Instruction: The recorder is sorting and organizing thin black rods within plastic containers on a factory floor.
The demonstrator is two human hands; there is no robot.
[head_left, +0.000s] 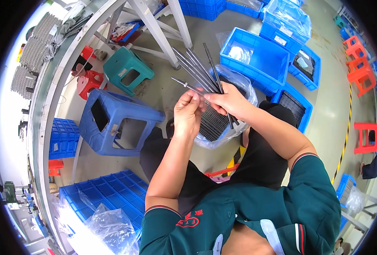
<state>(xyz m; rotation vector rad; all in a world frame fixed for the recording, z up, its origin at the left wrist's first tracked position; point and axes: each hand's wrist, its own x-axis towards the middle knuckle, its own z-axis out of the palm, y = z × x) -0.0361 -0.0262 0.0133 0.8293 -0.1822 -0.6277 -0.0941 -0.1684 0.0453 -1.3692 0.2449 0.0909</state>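
My right hand [232,101] is closed around a fanned bundle of long thin dark rods [195,68], which stick out past the fingers on both sides. My left hand [188,108] pinches one thin rod [184,83] with a bright silver section near its tip. This rod points up and to the left, apart from the bundle; its lower end runs in by the right fingers. Below both hands, between my knees, sits a container lined with clear plastic [251,91], filled with rows of similar dark rods [212,125].
A blue stool [125,114] with a dark phone-like slab [99,114] stands left, with a green stool [127,68] behind it. Blue bins [260,55] crowd the far right; one holds more rods [291,106]. Blue crates [108,191] lie near left. A metal-framed bench [40,127] borders the left.
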